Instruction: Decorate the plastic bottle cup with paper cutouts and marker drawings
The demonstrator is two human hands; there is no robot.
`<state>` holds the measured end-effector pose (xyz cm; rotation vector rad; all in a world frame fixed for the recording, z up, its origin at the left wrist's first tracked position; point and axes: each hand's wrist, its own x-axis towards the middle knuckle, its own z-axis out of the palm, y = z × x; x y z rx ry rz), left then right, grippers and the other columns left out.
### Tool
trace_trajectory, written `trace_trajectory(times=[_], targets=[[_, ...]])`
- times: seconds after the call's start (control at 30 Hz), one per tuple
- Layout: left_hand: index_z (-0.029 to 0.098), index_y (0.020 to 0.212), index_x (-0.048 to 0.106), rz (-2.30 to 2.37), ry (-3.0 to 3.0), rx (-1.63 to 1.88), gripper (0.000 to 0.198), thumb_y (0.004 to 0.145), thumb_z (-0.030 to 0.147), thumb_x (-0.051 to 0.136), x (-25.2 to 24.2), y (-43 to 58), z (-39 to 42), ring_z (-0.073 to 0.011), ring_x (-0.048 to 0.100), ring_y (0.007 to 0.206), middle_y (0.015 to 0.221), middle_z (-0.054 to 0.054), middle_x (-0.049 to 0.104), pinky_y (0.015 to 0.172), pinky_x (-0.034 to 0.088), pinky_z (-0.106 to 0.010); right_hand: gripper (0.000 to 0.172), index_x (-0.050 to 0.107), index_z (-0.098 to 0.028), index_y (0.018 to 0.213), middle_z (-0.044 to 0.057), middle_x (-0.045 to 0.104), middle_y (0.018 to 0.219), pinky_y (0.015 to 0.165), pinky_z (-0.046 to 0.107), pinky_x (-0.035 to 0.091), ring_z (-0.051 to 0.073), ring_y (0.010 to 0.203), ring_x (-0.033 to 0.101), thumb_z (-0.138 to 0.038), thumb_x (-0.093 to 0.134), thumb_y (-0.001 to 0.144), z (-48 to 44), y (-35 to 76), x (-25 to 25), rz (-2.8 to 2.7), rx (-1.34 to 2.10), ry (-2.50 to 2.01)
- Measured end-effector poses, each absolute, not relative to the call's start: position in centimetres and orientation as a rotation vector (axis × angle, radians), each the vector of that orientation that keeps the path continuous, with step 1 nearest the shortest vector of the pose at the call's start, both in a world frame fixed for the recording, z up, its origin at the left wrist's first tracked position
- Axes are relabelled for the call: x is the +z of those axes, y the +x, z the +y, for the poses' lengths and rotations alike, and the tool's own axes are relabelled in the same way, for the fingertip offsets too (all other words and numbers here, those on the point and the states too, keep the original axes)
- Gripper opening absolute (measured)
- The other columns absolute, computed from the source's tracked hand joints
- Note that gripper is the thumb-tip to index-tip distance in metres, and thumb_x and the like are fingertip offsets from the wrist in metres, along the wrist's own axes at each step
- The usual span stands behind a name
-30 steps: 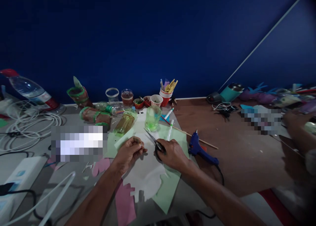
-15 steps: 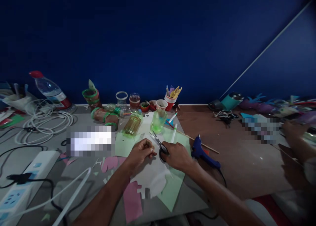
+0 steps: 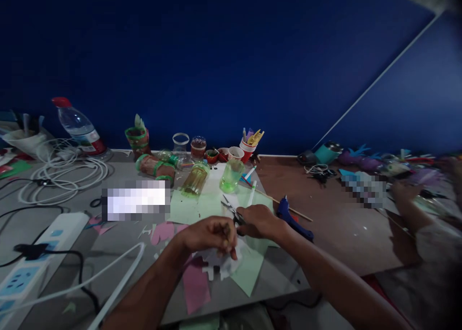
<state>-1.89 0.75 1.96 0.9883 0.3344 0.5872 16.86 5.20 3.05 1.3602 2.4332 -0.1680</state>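
Note:
My right hand [image 3: 258,221] is closed round the black handles of a pair of scissors [image 3: 231,209], whose blades point up and to the left. My left hand [image 3: 210,234] is closed in a pinch, holding a small greenish piece I cannot make out just beside the scissors. Both hands hover over a white paper cut-out [image 3: 220,265] that lies on a light green sheet [image 3: 245,274]. A pink paper piece [image 3: 195,284] lies beside them.
A blue glue gun [image 3: 290,218] and a wooden stick lie right of my hands. Bottles, cups and a green plastic cup [image 3: 230,175] stand behind. Cables and a power strip [image 3: 29,267] fill the left. Another person's hand [image 3: 407,197] works at the far right.
My hands have drawn nearer to me and closer together, and the left hand has lowered over the white cut-out. The view has shifted slightly.

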Motion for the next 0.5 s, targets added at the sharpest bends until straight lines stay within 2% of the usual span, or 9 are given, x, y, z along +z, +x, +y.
trace_trajectory(times=[0.07, 0.2, 0.4, 0.5], targets=[[0.015, 0.067, 0.055, 0.333, 0.905, 0.794, 0.026, 0.062, 0.028, 0.078, 2.5, -2.7, 1.0, -0.0038, 0.046, 0.04, 0.062, 0.003, 0.057, 0.071, 0.052, -0.036, 0.031, 0.063, -0.019, 0.101, 0.013, 0.072, 0.094, 0.063, 0.029, 0.042, 0.028, 0.088, 0.068, -0.037, 0.059, 0.076, 5.5, 17.0, 3.5, 2.449, -0.18, 1.329], [0.017, 0.07, 0.052, 0.367, 0.811, 1.071, 0.025, 0.066, 0.025, 0.075, 2.9, -4.0, 1.8, -0.0029, 0.045, 0.041, 0.061, 0.005, 0.054, 0.073, 0.052, -0.035, 0.03, 0.065, -0.018, 0.1, 0.013, 0.072, 0.088, 0.061, 0.028, 0.042, 0.029, 0.085, 0.068, -0.035, 0.058, 0.077, 5.9, 17.2, 4.6, 2.452, -0.182, 1.305], [0.017, 0.072, 0.053, 0.409, 0.792, 1.158, 0.02, 0.07, 0.021, 0.072, 2.6, -4.4, 2.4, -0.0021, 0.044, 0.043, 0.065, 0.005, 0.055, 0.078, 0.05, -0.033, 0.028, 0.068, -0.014, 0.097, 0.018, 0.071, 0.087, 0.062, 0.031, 0.042, 0.032, 0.084, 0.068, -0.03, 0.051, 0.083, 5.6, 16.7, 4.6, 2.455, -0.112, 1.379], [0.017, 0.074, 0.055, 0.428, 0.835, 1.107, 0.017, 0.07, 0.02, 0.071, 2.3, -3.5, 2.2, -0.0025, 0.045, 0.044, 0.066, 0.005, 0.056, 0.08, 0.049, -0.034, 0.028, 0.067, -0.015, 0.098, 0.017, 0.071, 0.084, 0.061, 0.032, 0.043, 0.032, 0.082, 0.068, -0.033, 0.052, 0.083, 5.2, 16.5, 4.0, 2.474, -0.103, 1.389]])
